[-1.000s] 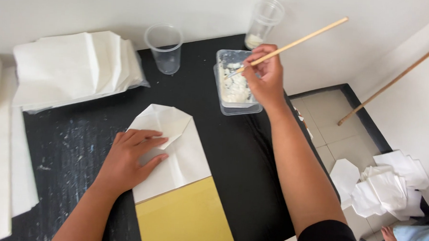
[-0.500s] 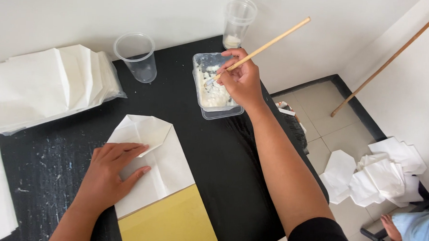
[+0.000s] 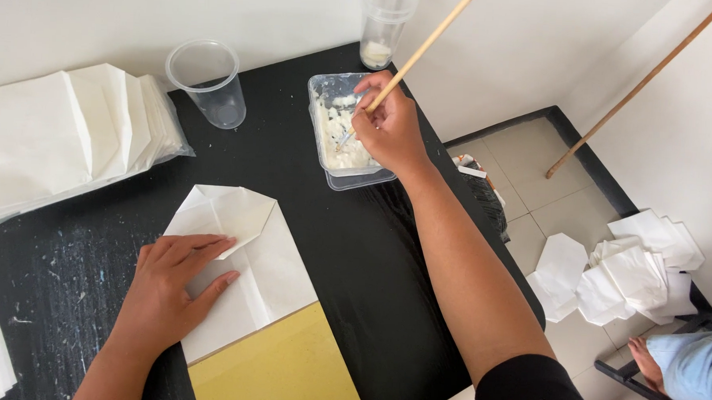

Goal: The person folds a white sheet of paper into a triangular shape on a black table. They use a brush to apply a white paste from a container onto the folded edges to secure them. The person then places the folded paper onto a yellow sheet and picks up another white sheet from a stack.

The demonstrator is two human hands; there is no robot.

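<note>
Right hand (image 3: 390, 126): fingers pinched round a long, thin wooden stick (image 3: 417, 51), its lower end dipped into the white paste of a clear rectangular plastic tub (image 3: 325, 135), gripped low, probably for control. Left hand (image 3: 170, 289): fingers spread flat, holding nothing, pressing a white folded paper bag (image 3: 261, 268) onto the black tabletop (image 3: 353, 256), seemingly to keep it still. Beneath, a yellow sheet (image 3: 284, 373). Beyond: empty clear plastic cup (image 3: 209, 80), stack of white folded bags (image 3: 63, 135).

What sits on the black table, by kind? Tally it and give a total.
Clear plastic cups: 2
Clear tub of white paste: 1
Stack of folded white paper: 1
White folded bag on yellow board: 1
Wooden stick: 1
Total: 6
</note>
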